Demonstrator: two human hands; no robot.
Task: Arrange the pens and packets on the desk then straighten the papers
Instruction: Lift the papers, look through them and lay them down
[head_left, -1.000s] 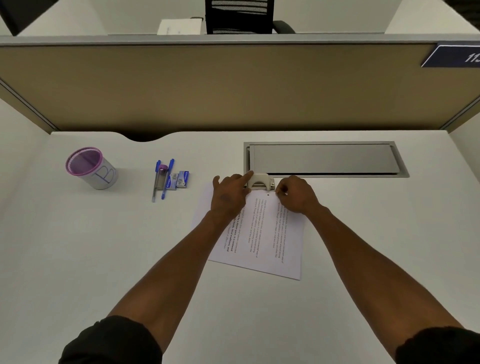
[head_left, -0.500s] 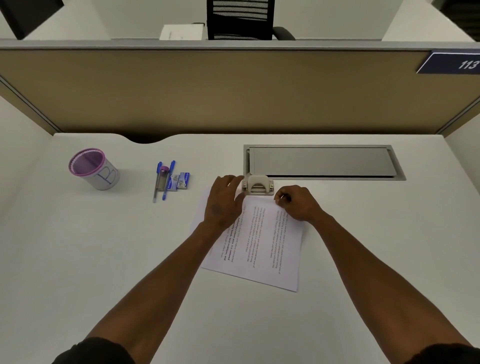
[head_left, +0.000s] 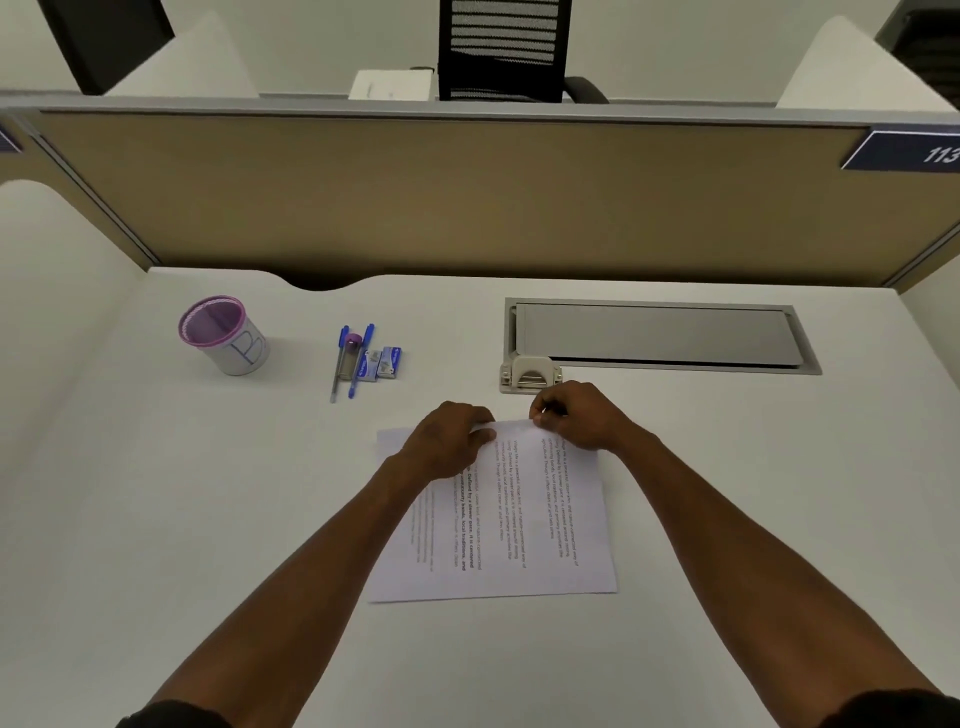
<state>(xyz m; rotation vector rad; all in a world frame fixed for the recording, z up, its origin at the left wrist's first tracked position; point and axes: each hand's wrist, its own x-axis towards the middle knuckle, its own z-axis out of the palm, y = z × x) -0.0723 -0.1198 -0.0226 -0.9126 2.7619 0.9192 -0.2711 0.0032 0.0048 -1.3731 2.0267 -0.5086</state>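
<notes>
A stack of printed papers (head_left: 524, 519) lies in the middle of the white desk (head_left: 156, 519), its sides nearly square to me. My left hand (head_left: 449, 447) grips the papers' far edge at the left. My right hand (head_left: 576, 415) pinches the same far edge at the right. Several pens (head_left: 350, 364) lie side by side at the left. Next to them sit two small blue packets (head_left: 382, 362).
A beige hole punch (head_left: 530, 373) stands just beyond the papers. A purple-rimmed mesh cup (head_left: 226, 335) marked B is at the far left. A grey cable hatch (head_left: 660, 335) is set into the desk at the back right, before the tan partition (head_left: 467, 208).
Both hands have pulled the papers toward me, out from under the hole punch, and turned them straighter. The hole punch stays where it was.
</notes>
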